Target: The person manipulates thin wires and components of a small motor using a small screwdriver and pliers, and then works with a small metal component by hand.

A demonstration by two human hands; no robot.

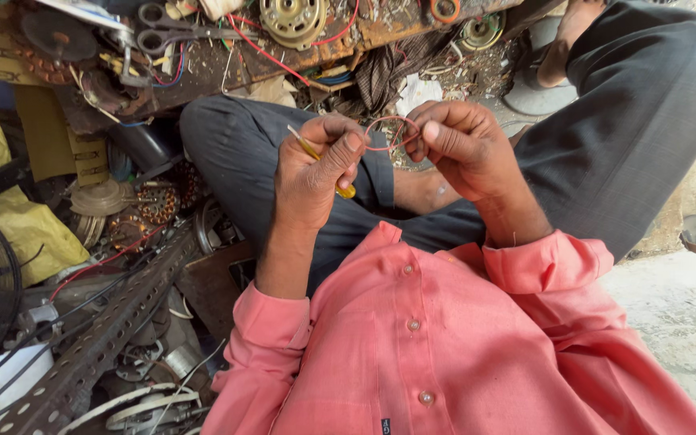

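Wire loop: I hold one thin reddish wire loop (391, 133) up in front of my chest, above my crossed legs; it spans the gap between my two hands.
Left hand: my left hand (309, 173) has thumb and forefinger pinched together on the left side of the loop, and the other fingers are curled around one yellow-handled tool (316, 155).
Right hand: my right hand (462, 149) has thumb and forefinger pressed together on the right side of the loop, with the remaining fingers folded in.
Key relation: the loop lies directly between the two pinches, so both hands touch it and neither is nearer than the other.
Loop axis: the ring faces roughly toward me, its width running left to right from one hand to the other.
Tool axis: the yellow-handled tool slants from upper left, where its pale tip shows above my knuckles, to lower right, where the yellow end pokes out under my thumb.
Count: one loop, one tool, two hands.
Surroundings: one wooden board (300, 48) ahead of my knees carries scissors (159, 28) and a brass-coloured motor part (293, 20); a perforated metal angle bar (98, 338) lies to my left.
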